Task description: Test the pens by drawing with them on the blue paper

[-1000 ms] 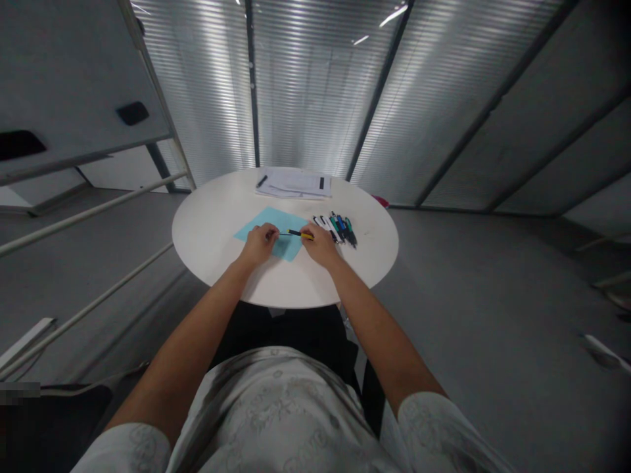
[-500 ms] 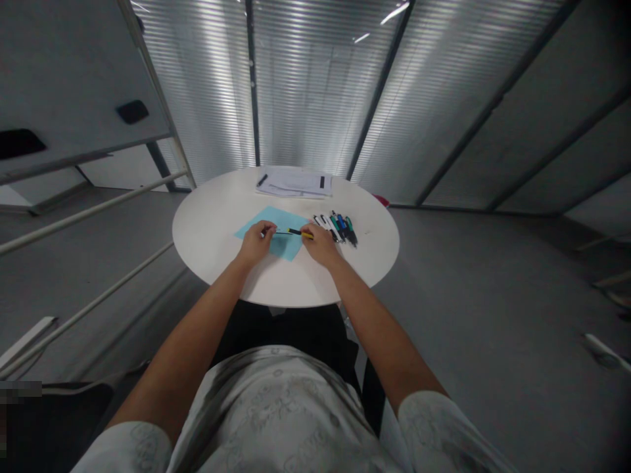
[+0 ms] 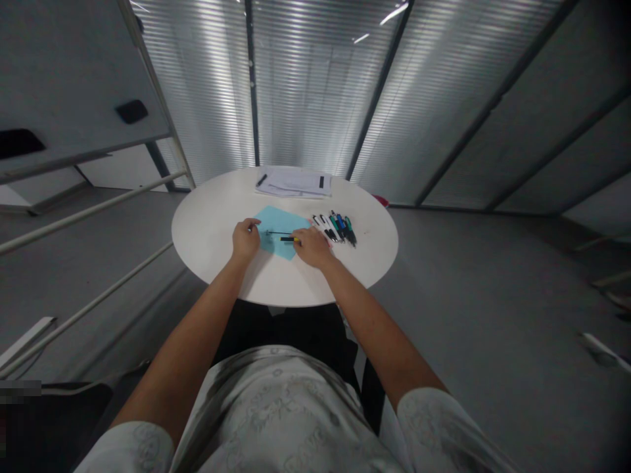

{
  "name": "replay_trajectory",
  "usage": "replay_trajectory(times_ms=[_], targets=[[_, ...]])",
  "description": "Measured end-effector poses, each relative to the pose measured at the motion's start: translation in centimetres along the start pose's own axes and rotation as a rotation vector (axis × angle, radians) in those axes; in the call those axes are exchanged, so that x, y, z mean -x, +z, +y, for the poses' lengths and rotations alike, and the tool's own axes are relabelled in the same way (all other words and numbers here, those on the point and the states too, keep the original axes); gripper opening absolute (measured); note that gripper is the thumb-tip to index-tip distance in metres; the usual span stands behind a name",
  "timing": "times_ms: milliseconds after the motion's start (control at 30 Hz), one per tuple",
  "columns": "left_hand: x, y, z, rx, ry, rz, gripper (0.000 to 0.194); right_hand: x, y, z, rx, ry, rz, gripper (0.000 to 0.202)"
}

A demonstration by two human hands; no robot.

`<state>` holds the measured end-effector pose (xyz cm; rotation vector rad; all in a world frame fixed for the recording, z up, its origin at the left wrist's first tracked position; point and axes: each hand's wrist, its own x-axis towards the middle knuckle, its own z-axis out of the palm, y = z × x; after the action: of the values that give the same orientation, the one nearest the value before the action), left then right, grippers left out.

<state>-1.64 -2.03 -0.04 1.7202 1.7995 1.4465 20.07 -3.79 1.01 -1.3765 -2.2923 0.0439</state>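
One yellow-and-black pen (image 3: 287, 239), pinched in the right hand (image 3: 311, 247) over the blue sheet (image 3: 277, 218), could, if swung, knock the adjacent thin rod (image 3: 279, 232) away — the curled left hand's (image 3: 246, 241) hold cannot be told.

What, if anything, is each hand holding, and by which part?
The right hand holds a slim yellow-and-black tool by its yellow section. Whether the left hand holds anything cannot be told.

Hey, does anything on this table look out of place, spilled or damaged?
Nothing looks clearly spilled or damaged. Slightly odd: a dark, pen-like item lies on the far paper stack, apart from the pens grouped beside the right hand. The blue sheet also sits askew to that stack.
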Motion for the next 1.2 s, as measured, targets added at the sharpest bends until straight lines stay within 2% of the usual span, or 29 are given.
replay_trajectory(times_ms=[400, 567, 667, 800, 933, 1100, 1200], targets=[[0.3, 0.2, 0.5, -0.043, -0.012, -0.045, 0.024, 0.0, -0.3, -0.1, 0.106, 0.102, 0.022, 0.029], [0.5, 0.2, 0.6, -0.058, 0.006, -0.046, 0.021, -0.4, -0.1, -0.6, 0.074, 0.176, 0.083, 0.04], [0.5, 0.2, 0.7, -0.056, 0.014, -0.052, 0.019, -0.7, 0.3, -0.4, 0.058, 0.21, 0.091, 0.038], [0.6, 0.2, 0.8, -0.05, 0.014, -0.061, 0.017, -0.8, 0.7, -0.1, 0.084, 0.157, 0.073, 0.027], [0.6, 0.2, 0.9, -0.03, 0.023, -0.059, 0.018, -1.0, 0.5, -0.3, 0.05, 0.156, 0.116, 0.032], [0.7, 0.1, 1.4, 0.04, 0.049, -0.095, 0.02, -1.0, 0.0, -1.2, -0.152, 0.084, 0.234, 0.034], [0.8, 0.1, 1.8, 0.098, 0.119, -0.143, 0.027, -0.9, 0.0, -1.7, -0.267, 0.002, 0.219, 0.032]])
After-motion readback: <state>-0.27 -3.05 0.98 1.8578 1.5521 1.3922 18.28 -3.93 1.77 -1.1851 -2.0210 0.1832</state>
